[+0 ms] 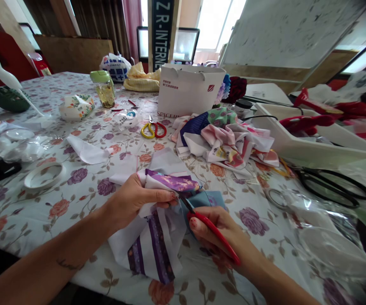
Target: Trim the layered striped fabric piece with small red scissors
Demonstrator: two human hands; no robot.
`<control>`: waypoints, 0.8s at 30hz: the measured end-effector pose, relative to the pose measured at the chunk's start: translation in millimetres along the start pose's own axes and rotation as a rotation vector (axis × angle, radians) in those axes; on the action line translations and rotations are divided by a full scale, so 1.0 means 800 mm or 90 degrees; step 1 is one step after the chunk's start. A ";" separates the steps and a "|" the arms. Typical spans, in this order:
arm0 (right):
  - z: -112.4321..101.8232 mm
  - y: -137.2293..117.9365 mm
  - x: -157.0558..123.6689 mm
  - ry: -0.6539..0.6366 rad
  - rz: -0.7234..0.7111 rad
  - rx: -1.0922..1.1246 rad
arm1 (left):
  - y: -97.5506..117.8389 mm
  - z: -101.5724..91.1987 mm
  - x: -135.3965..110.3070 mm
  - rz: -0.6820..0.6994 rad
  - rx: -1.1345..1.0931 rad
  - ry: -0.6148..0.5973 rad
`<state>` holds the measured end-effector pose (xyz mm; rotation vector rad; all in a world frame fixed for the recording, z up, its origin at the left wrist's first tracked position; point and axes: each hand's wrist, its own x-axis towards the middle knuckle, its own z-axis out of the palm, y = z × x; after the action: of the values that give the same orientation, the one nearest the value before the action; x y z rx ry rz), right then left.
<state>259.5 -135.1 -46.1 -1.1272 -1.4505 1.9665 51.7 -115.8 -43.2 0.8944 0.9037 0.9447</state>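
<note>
My left hand (145, 195) pinches a piece of printed fabric (170, 181) in white, purple and blue, with its thumb on top near the cut edge. A striped purple and white part of the cloth hangs below onto the table. My right hand (213, 231) is closed around red-handled scissors (213, 233), whose dark blades point up and left at the fabric beside my left thumb. The blade tips are partly hidden by the cloth. Under and behind the fabric lie pale grey and blue cloth pieces.
A floral tablecloth (78, 220) covers the table. Ahead are small yellow-and-red scissors (153, 129), a white paper bag (189, 87) and a fabric heap (224, 140). Large black scissors (332, 184) and a white bin (297, 140) are right; a tape roll (30, 181) lies left.
</note>
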 end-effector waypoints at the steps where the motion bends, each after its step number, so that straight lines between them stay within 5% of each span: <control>1: 0.000 0.000 0.000 -0.001 -0.001 0.000 | 0.000 0.000 0.000 -0.001 0.000 -0.003; 24: 0.002 -0.003 0.000 0.018 0.019 -0.031 | 0.001 0.000 -0.002 0.003 0.024 0.003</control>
<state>257.7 -135.4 -43.9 -1.1999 -1.4816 1.9370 51.0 -116.7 -41.9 0.9277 0.9266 0.9370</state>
